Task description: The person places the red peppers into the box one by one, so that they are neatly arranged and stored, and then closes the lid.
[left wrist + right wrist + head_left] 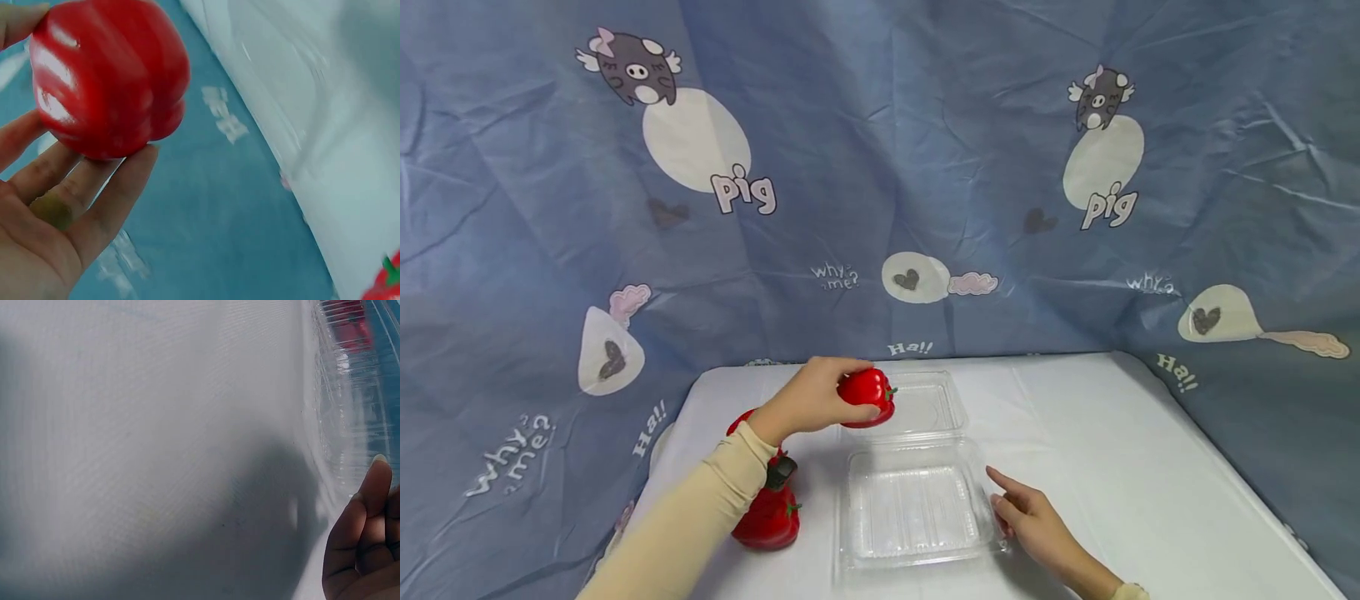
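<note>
My left hand (816, 398) holds a red bell pepper (871, 398) with a green stem, thumb on one side and fingers on the other. It hangs over the left part of the lid (928, 406) of a clear plastic clamshell box. In the left wrist view the shiny pepper (112, 75) sits at the fingertips. The box's ribbed base (917, 512) lies open nearer me. My right hand (1033, 525) grips the base's right rim with curled fingers, its index finger stretched out. The right wrist view shows those fingers (375, 494) at the clear wall.
More red bell peppers (769, 523) stand left of the box, partly hidden by my left forearm and the dark wrist camera (780, 472). A white cloth (1075, 433) covers the table. Behind it hangs a blue printed curtain (850, 167).
</note>
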`<state>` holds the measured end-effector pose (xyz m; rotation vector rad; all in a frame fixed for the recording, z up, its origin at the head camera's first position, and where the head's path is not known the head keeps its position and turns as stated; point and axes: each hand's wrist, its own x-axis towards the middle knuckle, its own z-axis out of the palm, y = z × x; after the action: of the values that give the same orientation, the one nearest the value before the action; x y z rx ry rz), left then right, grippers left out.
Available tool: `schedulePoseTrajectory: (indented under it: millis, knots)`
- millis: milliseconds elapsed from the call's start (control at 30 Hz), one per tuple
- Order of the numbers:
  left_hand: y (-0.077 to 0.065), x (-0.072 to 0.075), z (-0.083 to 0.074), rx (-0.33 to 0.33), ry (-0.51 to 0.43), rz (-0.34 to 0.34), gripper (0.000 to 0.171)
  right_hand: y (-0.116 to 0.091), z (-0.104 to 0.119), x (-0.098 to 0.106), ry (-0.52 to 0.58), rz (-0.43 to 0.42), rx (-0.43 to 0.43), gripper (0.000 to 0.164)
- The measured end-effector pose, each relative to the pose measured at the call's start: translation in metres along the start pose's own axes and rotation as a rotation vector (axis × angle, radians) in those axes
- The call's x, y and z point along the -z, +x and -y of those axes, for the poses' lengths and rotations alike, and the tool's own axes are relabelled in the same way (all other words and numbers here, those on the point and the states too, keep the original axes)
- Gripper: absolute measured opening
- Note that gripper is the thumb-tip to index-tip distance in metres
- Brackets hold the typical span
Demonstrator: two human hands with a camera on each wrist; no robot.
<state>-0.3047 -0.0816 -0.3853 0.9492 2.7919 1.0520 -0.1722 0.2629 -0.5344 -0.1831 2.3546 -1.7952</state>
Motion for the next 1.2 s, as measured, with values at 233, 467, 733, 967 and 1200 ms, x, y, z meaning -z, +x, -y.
schedulePoseTrajectory:
  millis: [233, 467, 733, 967, 1200]
  knots:
    - [0.0, -0.025, -0.03, -0.111, 0.025, 0.075, 0.05, 0.0, 0.001, -0.004, 0.007, -0.006, 0.009, 0.053]
    - [0.005, -0.048, -0.038, -0.149, 0.08, 0.144, 0.052, 0.001, 0.004, -0.005, -0.012, -0.01, 0.017, 0.052]
    - [0.012, -0.078, -0.042, -0.168, 0.124, 0.198, 0.055, 0.0, 0.004, -0.004, -0.02, -0.031, 0.01, 0.051]
    - [0.017, -0.103, -0.041, -0.189, 0.216, 0.194, 0.056, 0.001, 0.004, -0.003, -0.036, -0.022, 0.014, 0.051]
    - [0.02, -0.124, -0.039, -0.203, 0.285, 0.185, 0.057, 0.001, 0.006, -0.003, -0.057, -0.024, 0.007, 0.05]
